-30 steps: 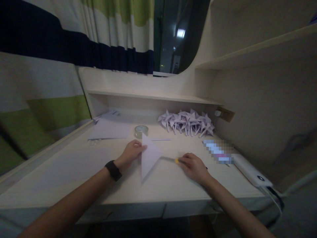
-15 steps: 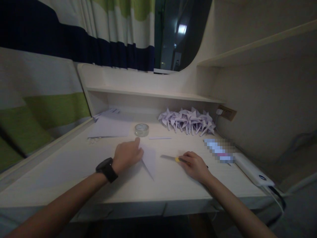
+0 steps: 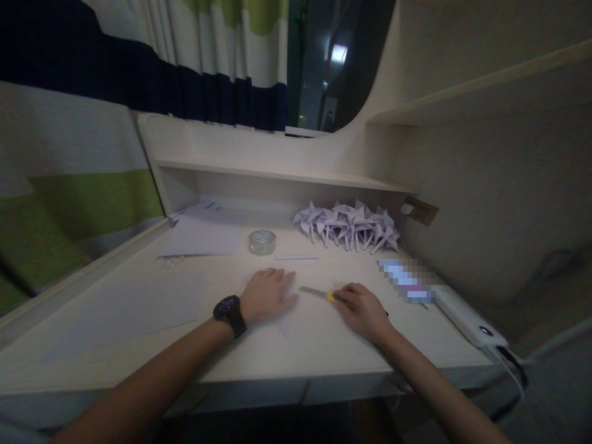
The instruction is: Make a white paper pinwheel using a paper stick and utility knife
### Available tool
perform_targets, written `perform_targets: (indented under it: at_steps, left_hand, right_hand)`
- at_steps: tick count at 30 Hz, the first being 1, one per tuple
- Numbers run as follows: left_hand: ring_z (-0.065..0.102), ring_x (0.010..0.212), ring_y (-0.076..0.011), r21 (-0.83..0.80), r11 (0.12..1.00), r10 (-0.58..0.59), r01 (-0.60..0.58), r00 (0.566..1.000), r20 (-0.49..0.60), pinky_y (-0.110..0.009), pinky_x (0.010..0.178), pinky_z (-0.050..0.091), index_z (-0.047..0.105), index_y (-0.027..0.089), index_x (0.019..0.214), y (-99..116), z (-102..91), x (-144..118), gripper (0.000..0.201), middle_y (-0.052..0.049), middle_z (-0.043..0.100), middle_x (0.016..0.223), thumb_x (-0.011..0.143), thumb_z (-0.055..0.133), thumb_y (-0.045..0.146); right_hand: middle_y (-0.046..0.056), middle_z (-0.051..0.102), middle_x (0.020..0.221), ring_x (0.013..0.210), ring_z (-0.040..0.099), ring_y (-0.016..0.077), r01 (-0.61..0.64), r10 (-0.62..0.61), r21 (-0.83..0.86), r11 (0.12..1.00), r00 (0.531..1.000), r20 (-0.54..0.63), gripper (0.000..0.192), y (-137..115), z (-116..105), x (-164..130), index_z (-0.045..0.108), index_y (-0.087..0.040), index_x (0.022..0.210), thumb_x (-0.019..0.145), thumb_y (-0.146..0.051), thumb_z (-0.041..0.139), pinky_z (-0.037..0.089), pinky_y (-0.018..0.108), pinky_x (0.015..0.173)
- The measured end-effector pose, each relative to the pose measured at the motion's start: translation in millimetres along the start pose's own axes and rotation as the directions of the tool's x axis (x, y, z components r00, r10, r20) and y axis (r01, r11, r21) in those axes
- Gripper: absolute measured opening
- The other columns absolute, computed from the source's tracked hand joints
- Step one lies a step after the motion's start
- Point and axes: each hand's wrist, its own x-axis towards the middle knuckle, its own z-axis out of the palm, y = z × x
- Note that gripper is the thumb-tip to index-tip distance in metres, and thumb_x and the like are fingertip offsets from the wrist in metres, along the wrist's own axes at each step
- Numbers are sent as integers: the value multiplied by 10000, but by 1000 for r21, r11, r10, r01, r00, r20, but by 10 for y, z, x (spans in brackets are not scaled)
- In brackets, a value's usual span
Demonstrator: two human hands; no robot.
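Observation:
My left hand (image 3: 269,295), with a black watch on its wrist, lies palm down with fingers spread on a folded white paper (image 3: 287,319) at the middle of the pale desk (image 3: 259,357). Only the paper's lower tip shows past the hand. My right hand (image 3: 361,308) is closed around a yellow-handled utility knife (image 3: 319,294) resting on the desk. Its blade points left toward my left hand's fingertips and stops just short of them.
A tape roll (image 3: 261,242) and a thin paper strip (image 3: 296,256) lie behind my hands. Several folded paper pinwheels (image 3: 348,226) are piled at the back right. Paper sheets (image 3: 198,237) lie at the back left, a larger sheet (image 3: 134,311) to the left. A white power bank (image 3: 469,316) with cable lies on the right.
My left hand held the folded paper upright, then laid it flat and now presses it down with an open palm. My right hand stayed on the knife.

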Motion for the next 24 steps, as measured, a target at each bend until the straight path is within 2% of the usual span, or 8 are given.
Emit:
perform_targets:
  at_steps: [4,8,16,24]
  left_hand:
    - [544,1060,-305,6,999,-39,39,999,-15,-435,891,392,489,155,1310,69,17,-64,548,-143,629,1134,874,473,488]
    - [548,1008,-303,19,998,-57,57,998,-6,-446,862,373,514,186,1272,115,-35,-65,487,-123,635,1088,853,497,434]
    - [532,954,-321,15,996,-83,83,997,1,-457,821,349,566,215,1191,119,-83,-39,441,-128,623,1039,827,526,459]
    - [542,871,-296,62,984,-169,168,986,-2,-432,770,365,611,156,973,72,-37,43,359,-146,602,939,929,370,419]
  right_hand:
    - [77,670,922,870,608,207,-25,25,1,1000,1000,1,244,-19,-15,0,726,-223,1029,914,-338,545,481,305,786]
    - [79,668,932,875,605,209,-39,39,3,999,999,8,252,-40,-36,-1,723,-216,1032,919,-344,538,481,310,791]
    - [92,667,937,875,601,219,-4,4,8,1000,1000,-12,256,-38,-15,-12,716,-208,1043,916,-338,535,486,331,792]
    - [92,663,927,879,595,219,14,-14,5,1000,1000,-2,246,-52,5,-2,718,-208,1030,916,-330,538,477,327,803]
